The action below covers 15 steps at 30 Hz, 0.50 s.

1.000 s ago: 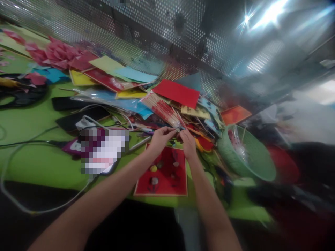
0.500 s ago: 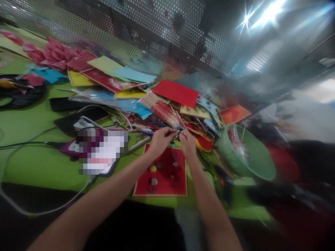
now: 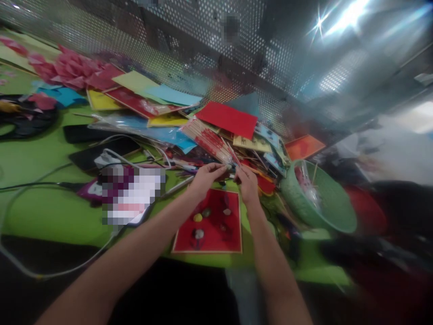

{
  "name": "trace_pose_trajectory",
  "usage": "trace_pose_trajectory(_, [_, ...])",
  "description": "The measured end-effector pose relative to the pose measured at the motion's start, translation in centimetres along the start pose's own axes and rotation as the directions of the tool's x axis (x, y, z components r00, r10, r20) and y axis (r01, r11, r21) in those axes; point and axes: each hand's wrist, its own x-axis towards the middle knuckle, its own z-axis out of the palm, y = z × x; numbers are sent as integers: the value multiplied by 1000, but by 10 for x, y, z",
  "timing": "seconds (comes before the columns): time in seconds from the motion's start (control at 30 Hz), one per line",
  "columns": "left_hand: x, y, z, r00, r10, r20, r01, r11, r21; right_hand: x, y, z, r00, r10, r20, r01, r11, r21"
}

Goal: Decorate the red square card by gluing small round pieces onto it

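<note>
My left hand and my right hand meet at the near end of a clear plastic packet of thin sticks, which lies slanted on the paper pile. Both hands have their fingers pinched on the packet's end. Just below them a red card lies on the green table, with a few small round pieces on it.
Coloured paper sheets are heaped behind the hands, pink paper flowers at far left. A green bowl stands at the right. Dark phones and white cables lie left. A perforated metal wall closes the back.
Both hands have shifted slightly up and apart at the packet's end; the right hand moved a little to the right. Nothing else moved.
</note>
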Motion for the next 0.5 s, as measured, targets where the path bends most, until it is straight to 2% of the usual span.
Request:
trace_pose_trajectory(0.13, [1,0,-1,1000,-7,-17,7,1000,-2,5,6,-4,996,-9,-88,-3,991,-132])
trace_pose_trajectory(0.2, [2,0,-2,1000,0,-25,0,1000,7,6,8,-5,997,-51,-62,44,992,-118])
trace_pose_trajectory(0.3, [2,-1,-3,999,27,-24,-25,998,60,4,7,-3,996,-81,37,84,994,-76])
trace_pose_trajectory(0.4, [3,-2,-4,996,84,1,-84,985,152,0,1,-2,990,-106,91,129,945,-301])
trace_pose_trajectory(0.5, [4,-4,-4,987,151,45,-158,957,242,-3,-3,-3,975,-131,180,214,773,-598])
